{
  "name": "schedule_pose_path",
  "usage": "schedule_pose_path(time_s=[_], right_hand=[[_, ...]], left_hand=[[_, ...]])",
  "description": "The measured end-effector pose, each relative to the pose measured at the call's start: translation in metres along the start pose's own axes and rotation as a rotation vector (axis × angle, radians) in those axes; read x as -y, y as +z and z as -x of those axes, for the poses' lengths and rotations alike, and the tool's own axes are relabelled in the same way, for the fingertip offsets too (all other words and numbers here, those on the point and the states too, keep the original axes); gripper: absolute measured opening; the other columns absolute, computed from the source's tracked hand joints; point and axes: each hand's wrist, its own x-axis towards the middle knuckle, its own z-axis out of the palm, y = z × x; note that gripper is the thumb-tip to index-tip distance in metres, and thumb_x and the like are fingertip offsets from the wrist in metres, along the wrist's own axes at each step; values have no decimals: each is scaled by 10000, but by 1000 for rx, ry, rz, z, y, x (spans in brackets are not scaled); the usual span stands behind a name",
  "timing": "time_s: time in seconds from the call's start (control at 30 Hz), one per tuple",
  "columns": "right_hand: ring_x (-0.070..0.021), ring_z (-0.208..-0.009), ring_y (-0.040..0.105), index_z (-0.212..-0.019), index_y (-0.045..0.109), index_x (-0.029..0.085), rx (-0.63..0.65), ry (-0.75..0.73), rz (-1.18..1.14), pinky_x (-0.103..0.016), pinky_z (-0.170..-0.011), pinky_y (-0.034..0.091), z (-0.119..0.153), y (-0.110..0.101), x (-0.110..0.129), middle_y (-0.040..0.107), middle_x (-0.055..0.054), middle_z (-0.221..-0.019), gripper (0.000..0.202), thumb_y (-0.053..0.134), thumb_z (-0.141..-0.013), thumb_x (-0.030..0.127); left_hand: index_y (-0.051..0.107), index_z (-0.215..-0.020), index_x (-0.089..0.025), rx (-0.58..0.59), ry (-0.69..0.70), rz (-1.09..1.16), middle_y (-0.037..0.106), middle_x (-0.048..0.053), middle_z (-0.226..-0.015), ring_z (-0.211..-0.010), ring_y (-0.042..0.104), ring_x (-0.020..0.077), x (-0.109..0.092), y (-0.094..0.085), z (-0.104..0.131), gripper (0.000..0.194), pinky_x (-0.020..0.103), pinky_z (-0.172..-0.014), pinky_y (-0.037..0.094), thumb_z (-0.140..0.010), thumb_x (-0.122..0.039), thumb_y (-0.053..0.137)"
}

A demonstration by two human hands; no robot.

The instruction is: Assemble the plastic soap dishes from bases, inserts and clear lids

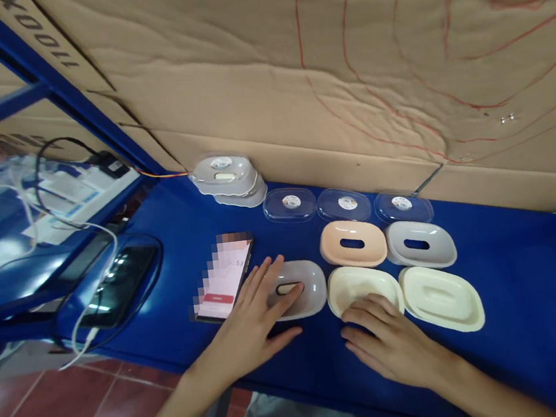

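A grey soap dish (312, 291) lies under the fingers of my left hand (254, 325). That hand is open, its fingers spread, with one fingertip at the dish's slot. Just right of it sits a cream soap dish (351, 280) with a shallow oval basin. My right hand (383, 337) rests at the near rim of this cream dish, fingers bent and loosely apart, partly covering it; I see nothing gripped. Another cream dish (443, 297) lies to its right. Behind are a peach dish with a slot (332, 246) and a lighter grey slotted dish (440, 243).
Clear lids with round stickers (276, 212) line the back near the cardboard wall (225, 100). A stack of lidded grey dishes (240, 186) stands back left. A phone (216, 282) lies beside my left hand. Farther left are a black device (120, 280), cables and a power strip (81, 201).
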Motion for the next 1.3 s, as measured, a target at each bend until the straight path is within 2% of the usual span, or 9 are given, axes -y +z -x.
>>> schedule_pose_path(time_s=[0.1,0.2,0.33,0.6,0.8,0.93,1.07,1.17,1.3], right_hand=[[-232,-1084,684,-1059,730,196,8,4,0,-446,-1054,518,0,-1,0,765,-84,-1113,129,605,-1028,199],[-243,-1109,689,-1134,728,202,6,0,23,-454,-1049,523,1,-4,0,763,-85,-1172,157,607,-1036,219],[-273,-1218,666,-1277,697,221,-66,-29,109,-468,-1037,547,-2,-8,2,730,-113,-1287,261,603,-1035,202],[-383,-1524,432,-1407,626,281,-96,-196,151,-597,-1149,494,-39,-13,6,655,-124,-1439,468,748,-969,397],[-325,-1370,621,-1319,673,184,-75,-98,62,-478,-1090,576,-55,-31,-6,743,-162,-1296,322,621,-1032,320],[-346,-1364,627,-1366,633,191,-156,-2,-13,-520,-1083,579,-55,-32,-6,727,-172,-1328,360,639,-1023,302],[-371,-1443,554,-1536,533,245,167,-111,60,-556,-1115,555,-62,-37,-4,588,-177,-1551,727,830,-905,448],[-406,-1546,423,-1671,335,253,285,-11,5,-582,-1132,532,-81,-48,-20,354,-216,-1717,1118,873,-776,653],[-298,-1548,446,-1677,290,315,185,122,-5,-571,-1219,445,-128,-39,-65,475,-136,-1664,708,621,-1062,438]], left_hand=[[402,-1620,-321,-22,-130,104,22,163,-1806,-1631,201,469,0,4,3,733,692,-1212,398,-967,-261,729],[373,-1614,-301,-52,-232,181,282,195,-1720,-1560,385,424,3,8,6,808,639,-1198,455,-923,-288,791],[481,-1531,-330,-107,-236,222,454,153,-1585,-1436,538,416,2,6,13,813,609,-1149,524,-828,-346,889],[430,-1552,-400,-142,-244,523,463,152,-1590,-1409,572,428,-24,-7,30,983,613,-1090,581,-728,-548,944],[238,-1618,-477,-761,-555,1011,339,109,-1723,-1543,414,442,-57,20,23,981,726,-1179,443,-825,-793,721],[351,-1645,-357,-557,-533,1769,502,131,-1651,-1494,507,410,-79,36,12,972,631,-1213,450,-862,-918,489],[602,-1518,-307,-462,-504,2350,634,109,-1548,-1463,557,384,-76,33,7,746,608,-1217,440,-1016,-794,342],[629,-1491,-384,-556,-554,2452,635,61,-1551,-1435,592,367,-68,28,5,632,612,-1196,456,-1044,-745,367],[653,-1479,-357,-521,-667,2441,652,86,-1526,-1411,610,396,-64,35,6,657,649,-1205,427,-1026,-761,402]])
